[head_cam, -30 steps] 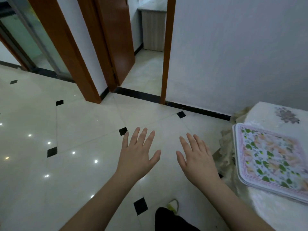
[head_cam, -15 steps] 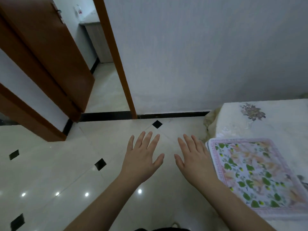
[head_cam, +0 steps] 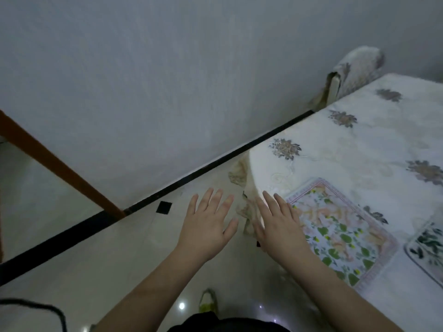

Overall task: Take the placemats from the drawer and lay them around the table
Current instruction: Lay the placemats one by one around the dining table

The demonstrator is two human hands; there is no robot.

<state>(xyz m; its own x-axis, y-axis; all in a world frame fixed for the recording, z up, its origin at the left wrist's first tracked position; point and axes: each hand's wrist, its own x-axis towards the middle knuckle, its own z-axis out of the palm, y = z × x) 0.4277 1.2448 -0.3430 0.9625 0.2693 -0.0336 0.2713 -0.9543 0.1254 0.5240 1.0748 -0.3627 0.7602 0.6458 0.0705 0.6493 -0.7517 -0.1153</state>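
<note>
both hands are empty with flat, spread fingers: the left hand (head_cam: 207, 225) over the floor, the right hand (head_cam: 279, 225) at the desk (head_cam: 374, 149) corner. a flowery placemat (head_cam: 340, 232) lies on the desk just beside the right hand, with a second placemat (head_cam: 429, 248) next to it.

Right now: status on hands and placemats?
Left hand and right hand open, empty. Floral placemat flat on table; second placemat beside it at frame edge. Nothing blocking.

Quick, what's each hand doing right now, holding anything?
Left hand: open, fingers spread, holding nothing.
Right hand: open, fingers straight, holding nothing.
</note>
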